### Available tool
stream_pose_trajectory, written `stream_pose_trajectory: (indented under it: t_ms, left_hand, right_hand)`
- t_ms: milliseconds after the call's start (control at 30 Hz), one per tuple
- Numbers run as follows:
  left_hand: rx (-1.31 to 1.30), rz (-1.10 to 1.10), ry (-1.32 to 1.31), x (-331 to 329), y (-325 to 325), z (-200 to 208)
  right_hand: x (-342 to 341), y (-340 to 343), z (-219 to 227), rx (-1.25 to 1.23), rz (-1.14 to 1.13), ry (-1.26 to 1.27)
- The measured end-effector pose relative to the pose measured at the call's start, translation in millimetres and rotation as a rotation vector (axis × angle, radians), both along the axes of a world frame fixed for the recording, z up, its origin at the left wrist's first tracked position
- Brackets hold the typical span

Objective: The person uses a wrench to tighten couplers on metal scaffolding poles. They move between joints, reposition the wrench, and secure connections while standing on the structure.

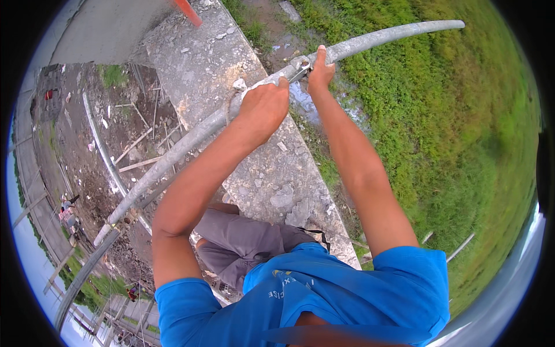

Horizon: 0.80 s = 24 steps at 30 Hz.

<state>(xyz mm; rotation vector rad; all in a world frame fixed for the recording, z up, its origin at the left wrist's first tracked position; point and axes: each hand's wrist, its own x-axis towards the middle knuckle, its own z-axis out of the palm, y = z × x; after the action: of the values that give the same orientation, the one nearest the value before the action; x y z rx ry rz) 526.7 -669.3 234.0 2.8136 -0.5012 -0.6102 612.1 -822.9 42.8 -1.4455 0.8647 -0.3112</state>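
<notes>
A long grey metal pipe (184, 142) runs slantwise from the lower left to the upper right, crossing a rough concrete ledge. My left hand (265, 109) is closed on the pipe, its fingers partly hidden. A metal clamp (299, 65) sits around the pipe between my hands, with a short shiny piece by my left thumb. My right hand (321, 74) grips the pipe just right of the clamp, thumb up along it and fingers mostly hidden. Left of my left hand, a tie (227, 111) loops around the pipe.
Below me is the concrete ledge (272, 173), strewn with chips. Grass (428, 133) lies to its right. Another curved-looking pipe (103, 147) and loose wooden sticks (137, 164) lie left. An orange-red bar (188, 13) juts in above. A distant person (68, 215) is far left.
</notes>
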Motion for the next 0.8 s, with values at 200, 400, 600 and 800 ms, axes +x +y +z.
stream_pose_trajectory:
  t_ms: [200, 400, 600, 800]
  left_hand:
    - [-0.048, 0.238, 0.002, 16, 28, 35]
    - [-0.242, 0.137, 0.043, 23, 63, -9]
    - [-0.317, 0.007, 0.122, 43, 74, -64]
    - [-0.187, -0.299, -0.026, 98, 86, -99]
  right_hand:
    - [4, -2, -1, -0.056, -0.009, 0.087]
    - [2, 3, 17, -0.02, -0.028, 0.105]
    - [-3, 0, 20, -0.001, 0.025, 0.056]
    - [2, -1, 8, -0.021, 0.031, 0.071]
